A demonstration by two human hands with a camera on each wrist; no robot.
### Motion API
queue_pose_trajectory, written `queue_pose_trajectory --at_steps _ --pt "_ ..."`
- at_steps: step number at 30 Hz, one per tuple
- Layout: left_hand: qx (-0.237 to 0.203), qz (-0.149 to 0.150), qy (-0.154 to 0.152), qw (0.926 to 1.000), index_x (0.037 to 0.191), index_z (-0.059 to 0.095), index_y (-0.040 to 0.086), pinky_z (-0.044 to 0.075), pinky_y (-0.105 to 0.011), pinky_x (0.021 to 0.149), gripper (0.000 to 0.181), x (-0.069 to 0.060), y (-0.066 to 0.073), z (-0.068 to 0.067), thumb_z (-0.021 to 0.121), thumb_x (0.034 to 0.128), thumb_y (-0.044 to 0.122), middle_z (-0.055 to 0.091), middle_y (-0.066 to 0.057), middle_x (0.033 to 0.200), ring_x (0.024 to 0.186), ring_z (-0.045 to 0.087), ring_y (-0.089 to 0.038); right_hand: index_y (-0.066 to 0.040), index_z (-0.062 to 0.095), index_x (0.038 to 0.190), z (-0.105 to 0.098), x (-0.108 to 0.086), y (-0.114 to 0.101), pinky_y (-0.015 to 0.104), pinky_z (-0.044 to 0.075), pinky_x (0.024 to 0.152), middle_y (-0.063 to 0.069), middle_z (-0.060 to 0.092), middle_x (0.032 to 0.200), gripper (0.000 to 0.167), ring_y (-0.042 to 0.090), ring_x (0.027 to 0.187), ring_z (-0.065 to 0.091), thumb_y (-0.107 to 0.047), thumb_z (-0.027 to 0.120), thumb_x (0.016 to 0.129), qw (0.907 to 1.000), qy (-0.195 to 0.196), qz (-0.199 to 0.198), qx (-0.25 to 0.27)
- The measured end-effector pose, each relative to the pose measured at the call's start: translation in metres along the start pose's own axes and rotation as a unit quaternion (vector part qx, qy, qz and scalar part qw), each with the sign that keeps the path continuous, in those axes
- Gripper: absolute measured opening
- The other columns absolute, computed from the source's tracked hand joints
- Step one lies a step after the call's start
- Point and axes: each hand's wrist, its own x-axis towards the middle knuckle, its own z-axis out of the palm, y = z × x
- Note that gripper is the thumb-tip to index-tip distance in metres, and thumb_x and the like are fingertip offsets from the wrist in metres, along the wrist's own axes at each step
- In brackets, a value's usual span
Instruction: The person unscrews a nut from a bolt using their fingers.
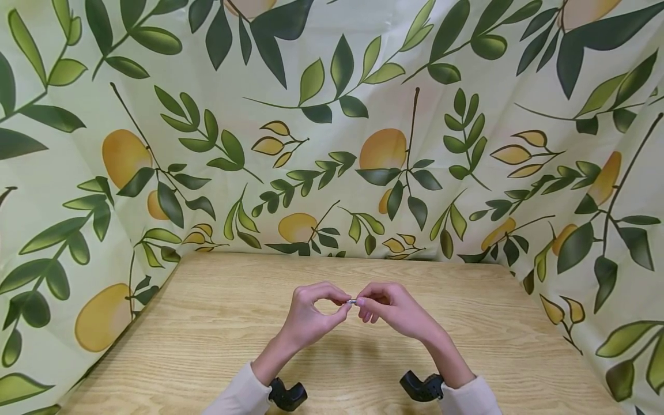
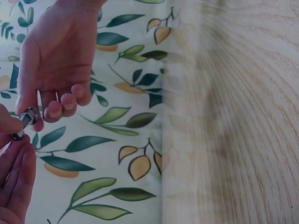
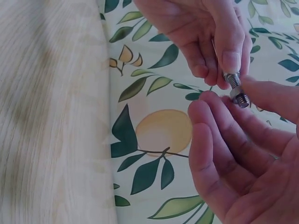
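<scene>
A small silver threaded bolt (image 3: 232, 80) is held between both hands above the wooden table. My left hand (image 1: 312, 316) pinches one end of it between thumb and fingertips. Near the bolt's other end sits a metal nut (image 3: 237, 92), with the threaded tip poking out past it. My right hand (image 1: 398, 311) has thumb and index finger on that nut, pinching it from its two sides. The remaining right fingers are loosely bent. In the left wrist view, the left fingers hide part of the bolt (image 2: 24, 120).
The light wooden tabletop (image 1: 207, 323) spreads beneath both hands. A cloth printed with leaves and fruit (image 1: 332, 190) hangs behind the table and along both sides. Black curved devices (image 1: 287, 395) are strapped at both wrists, next to pale sleeves.
</scene>
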Motion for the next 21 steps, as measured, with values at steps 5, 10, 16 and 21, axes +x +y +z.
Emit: queue_pose_trajectory --at_steps 5,10,16,21 --pt "-0.001 -0.007 -0.002 1.0000 0.089 0.079 0.010 0.063 -0.023 0.073 0.017 -0.0003 -0.0016 0.0002 0.082 0.0799 -0.003 0.079 -0.003 0.084 0.076 0.074 -0.011 -0.002 0.067 0.111 -0.0007 0.0005 0.0001 0.033 0.062 0.071 0.014 0.072 0.088 0.020 0.015 0.075 0.069 -0.020 0.066 0.102 1.0000 -0.001 0.000 0.004" --pt "0.002 -0.004 -0.001 1.0000 0.089 0.079 0.010 0.063 -0.022 0.072 0.016 -0.0001 -0.0015 0.0002 0.081 0.0801 -0.003 0.079 -0.003 0.084 0.076 0.074 -0.009 -0.001 0.068 0.108 -0.0008 0.0008 0.0013 0.032 0.062 0.071 0.014 0.073 0.088 0.020 0.017 0.075 0.070 -0.021 0.063 0.104 1.0000 -0.004 -0.007 0.001" --pt "0.000 -0.008 -0.002 1.0000 0.089 0.079 0.011 0.063 -0.023 0.073 0.017 -0.0011 -0.0018 0.0013 0.082 0.0792 -0.003 0.079 -0.003 0.084 0.076 0.074 -0.010 -0.002 0.068 0.110 -0.0007 0.0000 0.0019 0.031 0.062 0.069 0.010 0.072 0.088 0.020 0.019 0.075 0.069 -0.020 0.067 0.101 1.0000 -0.002 -0.003 -0.001" --pt "0.001 -0.016 -0.003 0.9999 0.089 0.079 0.011 0.063 -0.023 0.073 0.017 -0.0021 -0.0009 0.0014 0.081 0.0799 -0.003 0.079 -0.002 0.084 0.076 0.075 -0.011 -0.002 0.068 0.112 -0.0012 -0.0010 0.0006 0.031 0.061 0.069 0.012 0.073 0.089 0.022 0.015 0.075 0.069 -0.020 0.068 0.100 1.0000 0.003 0.000 0.000"
